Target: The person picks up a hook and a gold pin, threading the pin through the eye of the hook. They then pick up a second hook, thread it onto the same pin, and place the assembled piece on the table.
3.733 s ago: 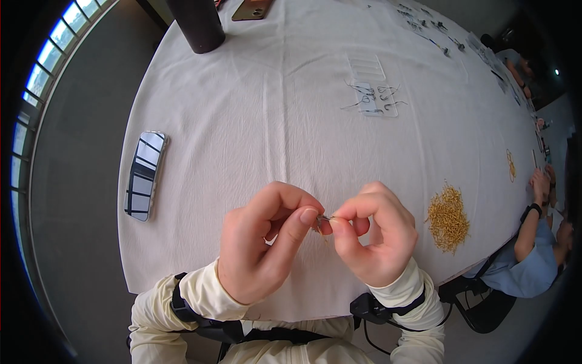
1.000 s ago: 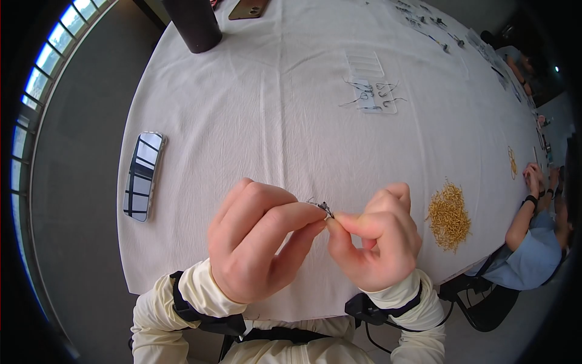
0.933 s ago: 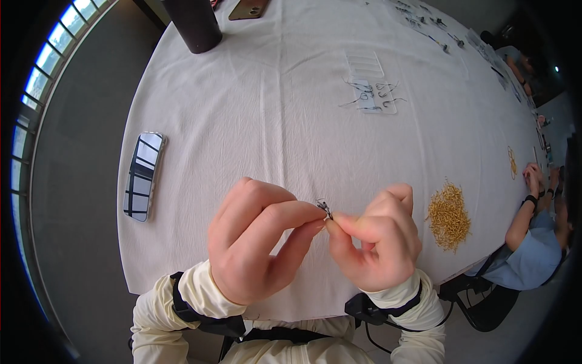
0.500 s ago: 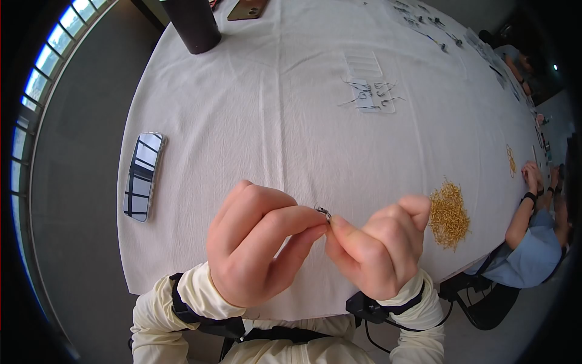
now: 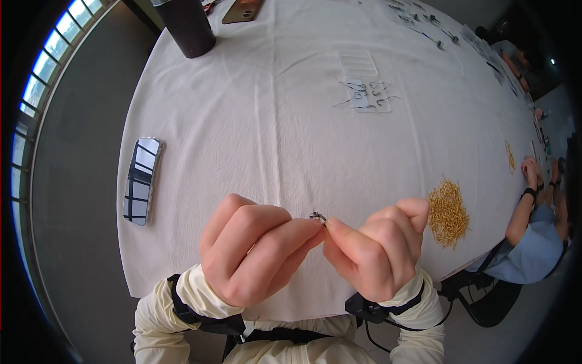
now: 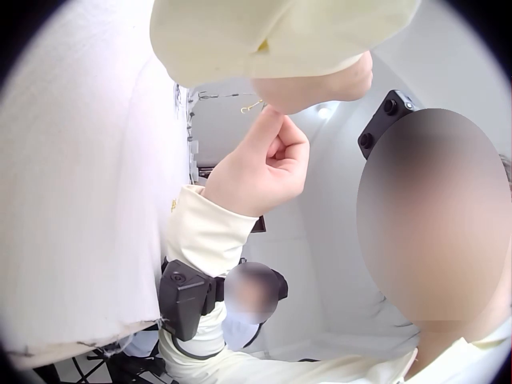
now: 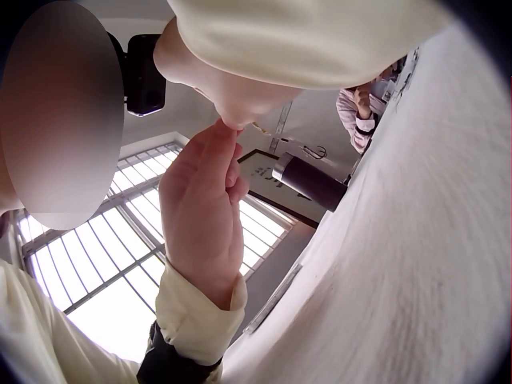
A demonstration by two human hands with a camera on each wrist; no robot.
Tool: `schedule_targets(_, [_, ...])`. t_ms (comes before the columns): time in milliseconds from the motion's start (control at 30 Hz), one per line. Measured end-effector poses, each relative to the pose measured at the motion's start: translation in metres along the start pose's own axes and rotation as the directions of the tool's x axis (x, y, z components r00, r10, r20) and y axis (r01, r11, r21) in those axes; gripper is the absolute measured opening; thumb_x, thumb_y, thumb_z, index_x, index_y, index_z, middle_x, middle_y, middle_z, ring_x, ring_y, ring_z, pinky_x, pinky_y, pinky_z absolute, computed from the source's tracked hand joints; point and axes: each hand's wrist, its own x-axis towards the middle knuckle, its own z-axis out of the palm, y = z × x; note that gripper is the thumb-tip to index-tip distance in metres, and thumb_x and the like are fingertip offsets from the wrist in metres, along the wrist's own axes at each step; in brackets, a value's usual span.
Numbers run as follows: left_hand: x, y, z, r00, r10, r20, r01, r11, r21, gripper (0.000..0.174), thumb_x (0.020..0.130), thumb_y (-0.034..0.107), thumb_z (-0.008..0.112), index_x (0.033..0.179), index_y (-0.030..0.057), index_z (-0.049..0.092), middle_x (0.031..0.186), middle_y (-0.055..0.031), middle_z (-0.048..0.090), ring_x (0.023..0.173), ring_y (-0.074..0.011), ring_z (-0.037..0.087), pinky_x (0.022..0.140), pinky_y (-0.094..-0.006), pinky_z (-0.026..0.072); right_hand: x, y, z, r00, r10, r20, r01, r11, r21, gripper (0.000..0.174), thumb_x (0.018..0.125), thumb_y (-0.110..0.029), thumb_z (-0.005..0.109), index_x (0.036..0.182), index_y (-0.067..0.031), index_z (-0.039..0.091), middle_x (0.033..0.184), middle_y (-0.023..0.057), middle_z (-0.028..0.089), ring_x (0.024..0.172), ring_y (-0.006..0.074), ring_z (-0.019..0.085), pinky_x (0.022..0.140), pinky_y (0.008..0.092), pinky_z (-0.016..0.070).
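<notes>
Thumb and fingertips of my left hand (image 5: 254,249) and right hand (image 5: 379,252) meet over the near part of the table, pinching a small dark fish hook (image 5: 316,215) between them. In the right wrist view the fish hook (image 7: 316,150) sticks out beyond the fingertips, showing curved points and a short line with a golden bit. My left hand (image 7: 204,208) stands below it there. In the left wrist view my right hand (image 6: 264,164) pinches upward, and a golden curved end (image 6: 252,107) shows beside the fingertips. The fingers hide where the hook is gripped.
A heap of small gold metal pieces (image 5: 447,213) lies right of my right hand. Farther off stands an open clear box (image 5: 371,109) with several fish hooks. A phone (image 5: 143,182) lies left, a dark tumbler (image 5: 185,27) far left. Another person (image 5: 527,236) sits at the right.
My left hand has turned its back upward since the earliest frame. Both hands have lowered slightly, the right fingers have curled in more, and the dark hook has tilted and shifted left.
</notes>
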Motion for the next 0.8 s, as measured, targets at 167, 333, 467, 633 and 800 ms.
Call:
schedule_targets(167, [-0.0009,0.0011,0.0014,1.000,-0.022,0.007,0.022,1.000,-0.014,0.033,0.055,0.004,0.085,0.085,0.0049,0.072,0.072,-0.0023,0.056,0.058,-0.0142,0.048,0.047,-0.0256,0.0356,0.0001,-0.0005,0.0000,1.000,0.013,-0.015,-0.013,1.000,-0.001,0.018,0.071,-0.007,0.075,0.088,-0.0038,0.069,0.065,-0.0044,0.036,0.053,0.0110,0.041,0.065,0.0324,0.0293])
schedule_targets(333, [-0.0009,0.0041,-0.0037,0.994,-0.067,0.092,0.069,0.997,-0.022,0.022,0.069,-0.001,0.081,0.086,0.0058,0.069,0.077,-0.0037,0.054,0.064,-0.0174,0.049,0.052,-0.0286,0.0373,-0.0021,0.0005,0.0019,0.999,-0.047,-0.021,0.046,0.998,-0.043,0.017,0.067,-0.008,0.068,0.083,-0.0036,0.069,0.065,-0.0038,0.036,0.052,0.0104,0.039,0.066,0.0320,0.0292])
schedule_targets(467, [-0.0019,0.0065,-0.0045,0.995,-0.038,0.094,0.037,0.999,0.004,0.022,0.069,0.000,0.082,0.087,0.0058,0.069,0.077,-0.0036,0.054,0.064,-0.0171,0.048,0.052,-0.0282,0.0368,-0.0015,-0.0002,0.0015,0.996,-0.079,-0.030,0.076,0.994,-0.074,0.015,0.065,-0.008,0.067,0.080,-0.0034,0.069,0.065,-0.0034,0.034,0.051,0.0100,0.039,0.066,0.0318,0.0289])
schedule_targets(633, [-0.0018,0.0020,0.0007,0.997,0.077,0.000,-0.077,0.995,0.068,0.039,0.048,0.007,0.085,0.085,0.0058,0.074,0.073,-0.0003,0.056,0.058,-0.0123,0.045,0.046,-0.0236,0.0345,-0.0024,-0.0004,0.0006,0.997,-0.071,-0.014,0.070,0.995,-0.070,0.016,0.066,-0.008,0.067,0.082,-0.0032,0.069,0.065,-0.0036,0.035,0.052,0.0100,0.040,0.066,0.0319,0.0291])
schedule_targets(800, [-0.0015,0.0002,-0.0011,0.994,0.107,0.011,-0.107,0.993,0.057,0.041,0.046,0.009,0.085,0.086,0.0063,0.074,0.075,0.0001,0.057,0.059,-0.0120,0.046,0.046,-0.0232,0.0357,-0.0041,0.0004,0.0020,0.999,-0.038,-0.038,0.037,0.999,-0.032,0.019,0.068,-0.008,0.067,0.086,-0.0031,0.070,0.065,-0.0039,0.035,0.053,0.0102,0.041,0.065,0.0321,0.0297])
